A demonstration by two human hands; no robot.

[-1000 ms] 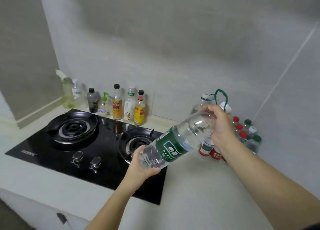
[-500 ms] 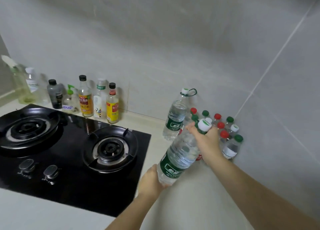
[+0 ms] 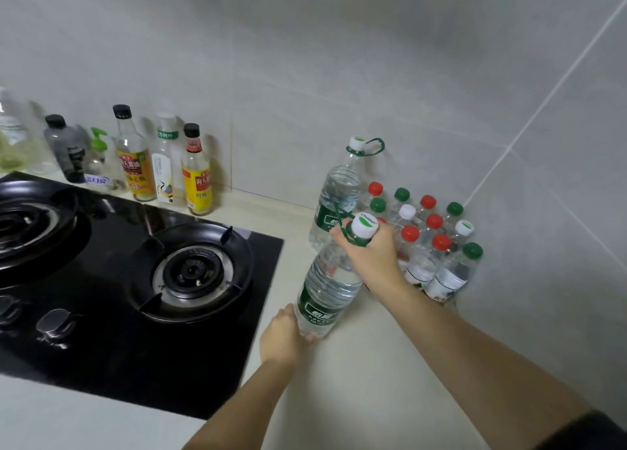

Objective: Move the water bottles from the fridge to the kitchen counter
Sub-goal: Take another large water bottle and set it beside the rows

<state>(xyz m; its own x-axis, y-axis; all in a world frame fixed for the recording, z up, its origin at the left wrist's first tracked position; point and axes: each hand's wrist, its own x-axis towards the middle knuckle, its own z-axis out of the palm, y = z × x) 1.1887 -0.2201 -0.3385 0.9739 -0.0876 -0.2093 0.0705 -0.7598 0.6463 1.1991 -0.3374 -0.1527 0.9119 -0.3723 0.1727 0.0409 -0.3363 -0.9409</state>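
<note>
A large clear water bottle [image 3: 327,292] with a green label and white cap stands nearly upright, its base at the cream counter [image 3: 356,364]. My right hand [image 3: 371,254] grips its neck just under the cap. My left hand [image 3: 283,336] holds its base from the left. Behind it stands a second large bottle [image 3: 339,195] with a green carry loop. Several small water bottles [image 3: 437,256] with red, green and white caps are clustered in the corner to the right.
A black two-burner gas hob [image 3: 135,280] fills the left of the counter, its edge close to the held bottle. Several sauce and condiment bottles [image 3: 135,157] line the back wall. Tiled walls [image 3: 509,93] close the corner behind the small bottles.
The big bottle has swung from lying tilted in the air to nearly upright, lowered to the counter in front of the other large bottle. Both hands went down with it.
</note>
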